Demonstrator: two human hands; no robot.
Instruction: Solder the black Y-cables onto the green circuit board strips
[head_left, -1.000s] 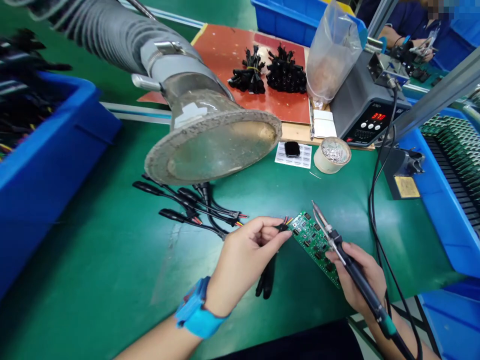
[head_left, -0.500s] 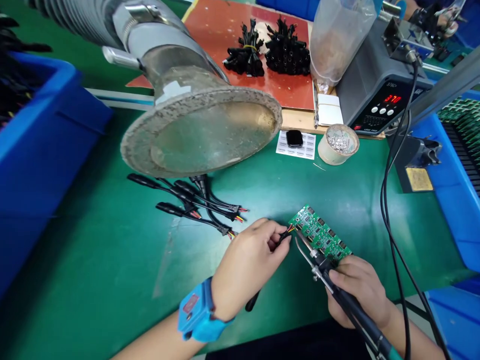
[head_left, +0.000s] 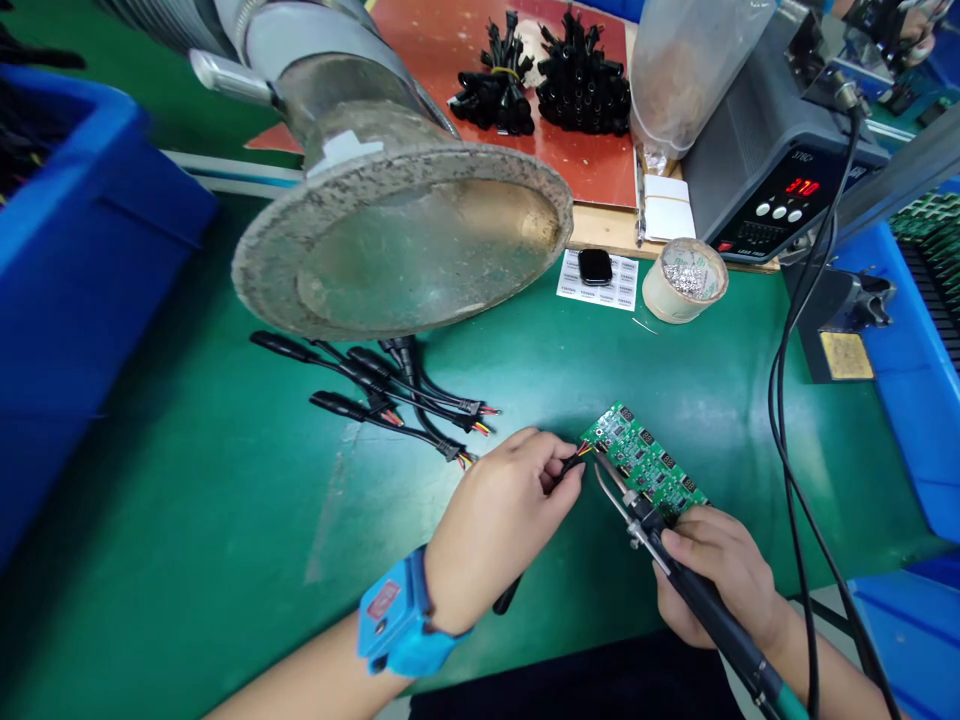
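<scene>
My left hand (head_left: 510,510), with a blue wrist strap (head_left: 405,620) on its arm, pinches a black cable (head_left: 571,464). The cable's red and yellow wire ends meet the near-left corner of a green circuit board (head_left: 649,455). In my right hand (head_left: 720,570) is a soldering iron (head_left: 694,590), its tip close to those wire ends at the board; whether it touches I cannot tell. A thin curved metal guide runs alongside the iron. The board's lower right end is at my right fingers. Several black cables (head_left: 390,395) with bare coloured wire ends lie left of my hands.
A fume extraction hood (head_left: 405,240) overhangs the upper left. Blue bins (head_left: 90,270) flank both sides. Behind stand a soldering station (head_left: 787,150), a tub of metal bits (head_left: 684,290), an iron stand (head_left: 840,320) and cable bundles (head_left: 585,80). Black cords (head_left: 780,400) hang at right.
The whole view has shifted slightly, with the background a little higher and to the right. Both hands keep the same hold, and the wires and iron tip stay at the same board corner.
</scene>
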